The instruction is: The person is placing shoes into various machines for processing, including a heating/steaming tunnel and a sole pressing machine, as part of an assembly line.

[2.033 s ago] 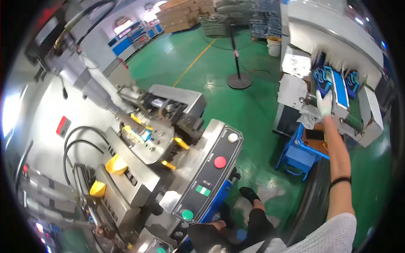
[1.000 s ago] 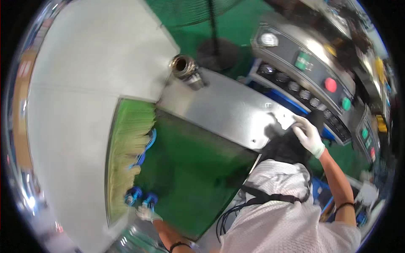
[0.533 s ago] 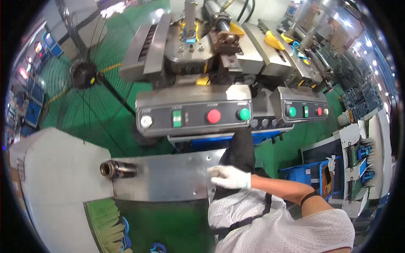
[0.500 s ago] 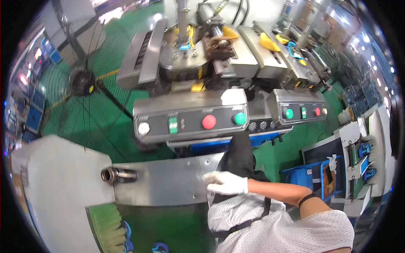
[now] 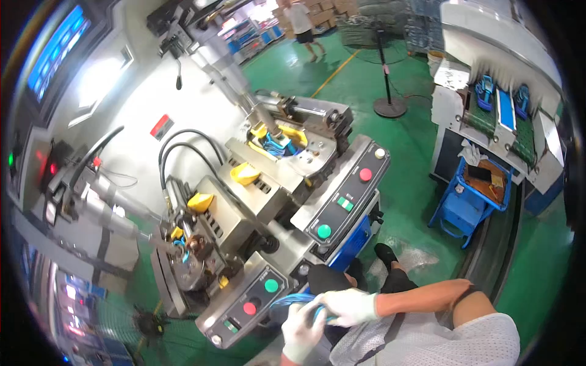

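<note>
My left hand and my right hand, both in white gloves, are together in front of my lap. Between them is a blue strappy piece, its looped strands poking out to the left past the fingers. Both hands are closed on it; the fingers cover most of its shape. Just beyond is the machine's near control panel, with green and red buttons. A similar strappy blue piece sits in the machine's far station, among yellow parts.
A second control panel angles away to the right. Further right are a blue cart with a brown tray and a conveyor carrying blue sandals. A pedestal fan stands behind, and a person walks in the background.
My view has swung to the right, bringing more of the machine and conveyor in. My left hand has come into view and joined the right, and the blue strappy piece now shows in them.
</note>
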Action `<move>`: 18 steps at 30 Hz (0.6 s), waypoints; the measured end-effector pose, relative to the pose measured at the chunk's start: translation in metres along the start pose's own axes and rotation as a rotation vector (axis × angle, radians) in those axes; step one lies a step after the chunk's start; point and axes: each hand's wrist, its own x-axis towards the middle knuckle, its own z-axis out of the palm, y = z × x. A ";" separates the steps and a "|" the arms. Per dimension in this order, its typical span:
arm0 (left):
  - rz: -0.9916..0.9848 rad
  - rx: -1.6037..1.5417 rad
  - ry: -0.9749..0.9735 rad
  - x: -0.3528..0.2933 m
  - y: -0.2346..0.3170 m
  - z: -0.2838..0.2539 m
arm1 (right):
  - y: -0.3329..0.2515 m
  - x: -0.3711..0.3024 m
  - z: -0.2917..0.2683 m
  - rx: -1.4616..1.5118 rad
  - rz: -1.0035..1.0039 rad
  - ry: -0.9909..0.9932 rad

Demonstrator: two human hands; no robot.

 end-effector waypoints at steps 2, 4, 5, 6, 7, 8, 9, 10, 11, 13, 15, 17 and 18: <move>0.096 -0.216 -0.127 0.055 0.010 0.019 | 0.012 -0.033 -0.046 0.069 0.268 0.042; 0.427 0.021 -0.060 0.128 0.037 0.017 | 0.038 -0.072 -0.081 0.412 0.539 0.002; 0.440 0.052 0.012 0.158 0.039 0.019 | 0.057 -0.096 -0.078 0.540 0.545 0.154; 0.453 0.083 0.081 0.181 0.035 0.023 | 0.074 -0.120 -0.066 0.669 0.551 0.307; 0.354 0.027 0.136 0.195 0.022 0.023 | 0.082 -0.138 -0.056 0.849 0.507 0.433; 0.257 -0.028 0.193 0.212 0.004 0.026 | 0.088 -0.151 -0.050 1.026 0.461 0.560; 0.335 0.043 0.207 0.233 -0.008 0.028 | 0.088 -0.158 -0.048 1.154 0.486 0.626; 0.144 -0.066 0.207 0.250 -0.029 0.032 | 0.089 -0.165 -0.048 1.284 0.508 0.688; 0.087 -0.113 0.202 0.272 -0.048 0.040 | 0.098 -0.176 -0.044 1.309 0.529 0.728; -0.030 -0.150 0.208 0.317 -0.080 0.042 | 0.117 -0.192 -0.038 1.356 0.542 0.759; -0.142 -0.102 0.185 0.364 -0.105 0.066 | 0.123 -0.180 -0.046 1.367 0.477 0.872; -0.196 -0.150 0.204 0.409 -0.146 0.082 | 0.132 -0.173 -0.053 1.405 0.489 0.902; -0.251 -0.169 0.193 0.429 -0.155 0.088 | 0.141 -0.171 -0.049 1.426 0.499 0.908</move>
